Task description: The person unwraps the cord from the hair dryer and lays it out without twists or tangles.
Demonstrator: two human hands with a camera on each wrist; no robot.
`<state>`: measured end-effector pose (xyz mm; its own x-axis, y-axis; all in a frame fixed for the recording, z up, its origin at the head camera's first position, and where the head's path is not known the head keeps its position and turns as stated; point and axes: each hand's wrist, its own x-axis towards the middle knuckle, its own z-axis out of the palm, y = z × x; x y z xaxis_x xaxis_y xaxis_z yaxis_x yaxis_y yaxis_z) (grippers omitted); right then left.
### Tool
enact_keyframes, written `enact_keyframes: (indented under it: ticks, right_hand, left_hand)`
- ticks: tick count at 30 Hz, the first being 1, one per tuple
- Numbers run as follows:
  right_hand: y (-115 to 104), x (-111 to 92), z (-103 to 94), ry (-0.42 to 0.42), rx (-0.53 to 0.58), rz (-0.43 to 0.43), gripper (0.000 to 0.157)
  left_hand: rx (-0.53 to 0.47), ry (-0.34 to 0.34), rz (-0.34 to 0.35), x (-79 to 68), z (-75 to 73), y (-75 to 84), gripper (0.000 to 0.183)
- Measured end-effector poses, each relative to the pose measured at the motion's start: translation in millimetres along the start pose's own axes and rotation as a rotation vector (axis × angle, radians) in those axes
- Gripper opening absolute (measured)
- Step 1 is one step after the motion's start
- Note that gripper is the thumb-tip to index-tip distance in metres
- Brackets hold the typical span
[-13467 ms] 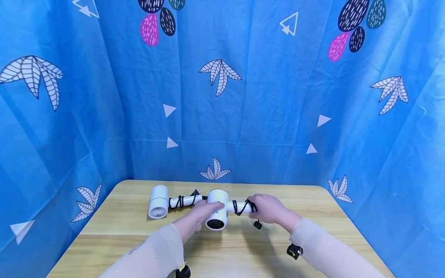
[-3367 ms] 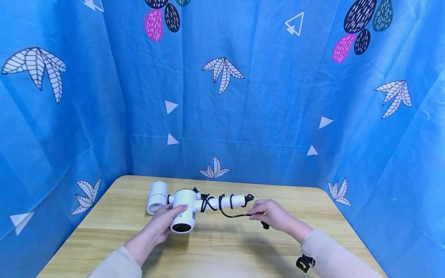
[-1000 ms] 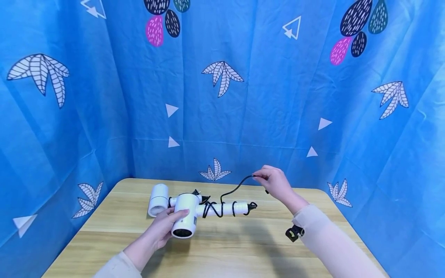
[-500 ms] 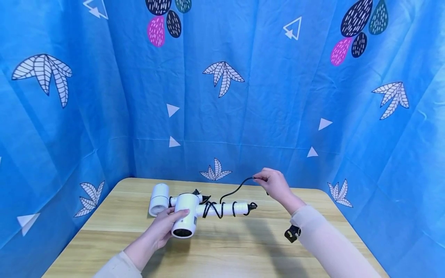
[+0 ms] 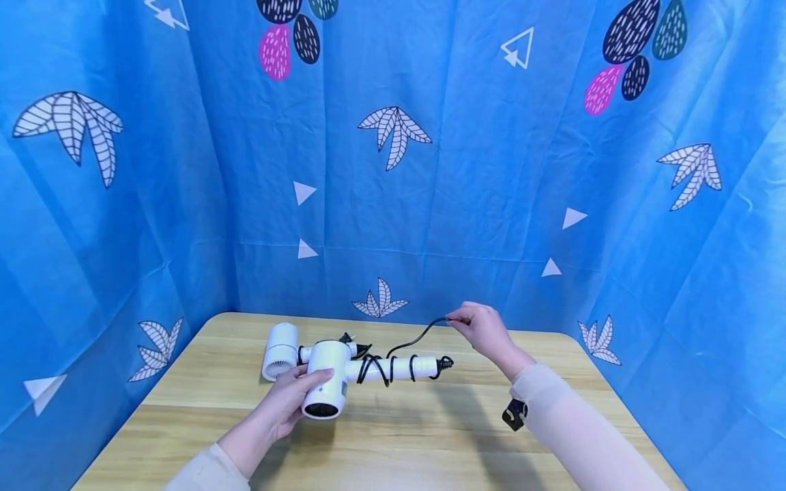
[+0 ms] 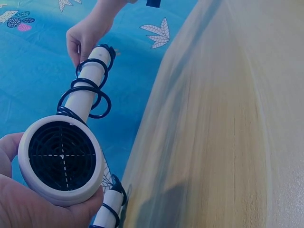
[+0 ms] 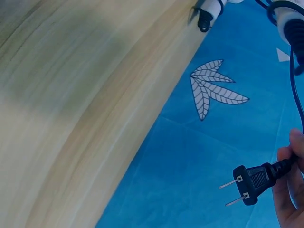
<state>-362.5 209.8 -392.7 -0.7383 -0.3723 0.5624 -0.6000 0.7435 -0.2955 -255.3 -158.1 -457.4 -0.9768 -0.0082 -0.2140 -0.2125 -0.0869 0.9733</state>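
Observation:
My left hand (image 5: 284, 399) grips a white hair dryer (image 5: 326, 392) by its barrel, with the thumb on top. Its handle points right, and a black cord (image 5: 413, 343) is wound around it in several loops. In the left wrist view, the dryer's round dark grille (image 6: 61, 156) faces the camera. My right hand (image 5: 485, 332), raised to the right of the handle end, pinches the cord's free part. A two-pin plug (image 7: 256, 183) sticks out from those fingers in the right wrist view.
A second white hair dryer (image 5: 280, 352) lies behind the left hand on the wooden table (image 5: 405, 443), partly hidden by the held one. Its cord is wrapped too, with a plug (image 5: 346, 337) near the back. Blue patterned cloth (image 5: 393, 204) surrounds the table's back and sides.
The held dryer has shifted left since the oldest frame. The right hand has left the handle end, taken the cord and lifted it; over the last second it has sunk slightly.

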Motion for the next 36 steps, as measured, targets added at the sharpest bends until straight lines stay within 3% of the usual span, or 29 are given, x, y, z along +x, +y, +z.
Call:
enact_keyframes:
  ticks: [11, 36]
  right_hand:
    - [5, -8, 10.5, -0.009, -0.016, -0.033, 0.011]
    - [12, -34, 35.5, -0.109, -0.031, -0.227, 0.016]
  left_hand:
    - [-0.016, -0.003, 0.000, 0.1, -0.4, 1.4, 0.077]
    - [-0.021, 0.000, -0.005, -0.7, -7.0, 6.9, 0.079]
